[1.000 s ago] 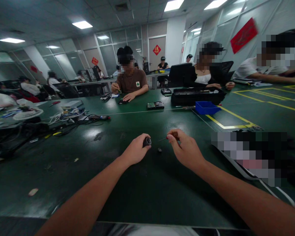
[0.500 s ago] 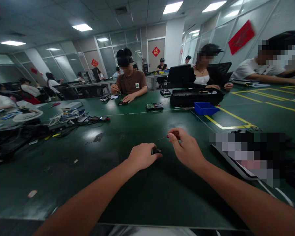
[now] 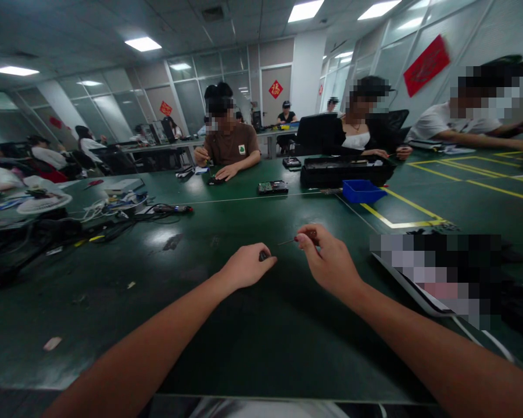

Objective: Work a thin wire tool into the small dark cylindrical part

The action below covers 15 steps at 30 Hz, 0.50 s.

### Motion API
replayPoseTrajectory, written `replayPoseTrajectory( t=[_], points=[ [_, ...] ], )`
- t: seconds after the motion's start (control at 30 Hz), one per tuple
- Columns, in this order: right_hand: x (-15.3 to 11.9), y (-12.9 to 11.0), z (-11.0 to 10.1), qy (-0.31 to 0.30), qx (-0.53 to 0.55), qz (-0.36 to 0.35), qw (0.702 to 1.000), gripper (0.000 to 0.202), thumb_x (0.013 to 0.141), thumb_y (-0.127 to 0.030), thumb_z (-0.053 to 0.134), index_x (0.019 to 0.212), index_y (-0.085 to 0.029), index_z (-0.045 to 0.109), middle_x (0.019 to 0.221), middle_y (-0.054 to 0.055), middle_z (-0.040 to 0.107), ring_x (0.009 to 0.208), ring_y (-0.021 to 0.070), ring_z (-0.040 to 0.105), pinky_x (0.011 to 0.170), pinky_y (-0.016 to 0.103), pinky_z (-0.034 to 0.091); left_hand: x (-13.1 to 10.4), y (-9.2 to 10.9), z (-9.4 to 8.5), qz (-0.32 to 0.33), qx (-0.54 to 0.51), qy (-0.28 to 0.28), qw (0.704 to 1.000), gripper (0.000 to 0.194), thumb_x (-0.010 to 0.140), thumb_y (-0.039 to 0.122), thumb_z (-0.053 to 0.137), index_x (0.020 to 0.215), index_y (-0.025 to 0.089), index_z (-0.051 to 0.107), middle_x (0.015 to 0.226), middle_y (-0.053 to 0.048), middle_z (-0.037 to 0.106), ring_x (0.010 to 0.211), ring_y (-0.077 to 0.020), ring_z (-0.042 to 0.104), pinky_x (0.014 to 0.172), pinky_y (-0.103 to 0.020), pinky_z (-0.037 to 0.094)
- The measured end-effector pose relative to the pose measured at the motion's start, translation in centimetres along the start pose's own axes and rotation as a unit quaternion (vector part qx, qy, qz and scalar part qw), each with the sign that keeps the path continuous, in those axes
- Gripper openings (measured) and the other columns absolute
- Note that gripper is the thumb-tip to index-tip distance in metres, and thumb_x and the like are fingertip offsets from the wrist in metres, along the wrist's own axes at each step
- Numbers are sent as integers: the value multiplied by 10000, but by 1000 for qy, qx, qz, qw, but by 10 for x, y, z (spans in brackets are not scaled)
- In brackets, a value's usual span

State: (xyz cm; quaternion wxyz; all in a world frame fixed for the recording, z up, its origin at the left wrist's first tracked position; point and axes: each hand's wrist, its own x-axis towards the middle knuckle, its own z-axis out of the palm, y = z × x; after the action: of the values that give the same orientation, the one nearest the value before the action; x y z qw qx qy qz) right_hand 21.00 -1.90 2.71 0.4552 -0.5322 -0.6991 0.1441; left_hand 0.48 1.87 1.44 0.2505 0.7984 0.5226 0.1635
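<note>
Near the middle of the green table (image 3: 226,342), my left hand (image 3: 247,266) is closed around a small black object (image 3: 264,255), mostly hidden by the fingers. My right hand (image 3: 326,255), to the right of it, grips a screwdriver (image 3: 310,235) with a reddish-brown handle. Its thin shaft points left toward the black object, and a small gap separates the tip from it.
A blue bin (image 3: 362,191) and a long black tray (image 3: 346,173) stand beyond my right hand. A bare hard drive (image 3: 272,187) lies farther back. Cables (image 3: 126,217) spread at the left; a pixelated device (image 3: 436,278) sits at the right. Several people work around.
My left hand has moved slightly left and away from me with the black object, widening the gap to the screwdriver. The right hand has barely moved.
</note>
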Motion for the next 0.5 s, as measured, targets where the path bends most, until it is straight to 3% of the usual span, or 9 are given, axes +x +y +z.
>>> replayPoseTrajectory(
  t=[0.1, 0.27, 0.4, 0.5],
  points=[
    [0, 2, 1, -14, 11, 7, 1000, 212, 977, -372, 459, 1024, -208, 586, 874, 56, 699, 794, 219, 673, 703, 345, 479, -2, -15, -22, -14, -67, 17, 998, 341, 899, 512, 519, 989, 208, 641, 976, -48, 663, 859, -201, 605, 751, -318, 439],
    [1, 5, 2, -33, 23, 26, 999, 200, 979, -365, 468, 1013, -211, 591, 840, 38, 684, 764, 199, 657, 661, 317, 463, -20, -51, -66, -91, -215, 53, 971, 326, 880, 484, 497, 966, 177, 563, 846, -26, 585, 659, -136, 511, 603, -257, 398],
    [2, 6, 3, -39, 30, 36, 998, 208, 984, -371, 462, 1025, -215, 593, 840, 32, 678, 763, 191, 649, 659, 311, 462, -54, -91, -107, -148, -293, 149, 933, 283, 843, 447, 540, 905, 171, 533, 804, 3, 553, 632, -115, 489, 555, -232, 380],
    [2, 7, 4, -50, 32, 45, 997, 219, 985, -374, 456, 1031, -214, 598, 843, 33, 676, 766, 192, 647, 663, 317, 465, -90, -119, -140, -198, -343, 267, 878, 170, 858, 327, 489, 893, 163, 512, 751, 35, 536, 621, -92, 469, 571, -209, 373]
  ],
)
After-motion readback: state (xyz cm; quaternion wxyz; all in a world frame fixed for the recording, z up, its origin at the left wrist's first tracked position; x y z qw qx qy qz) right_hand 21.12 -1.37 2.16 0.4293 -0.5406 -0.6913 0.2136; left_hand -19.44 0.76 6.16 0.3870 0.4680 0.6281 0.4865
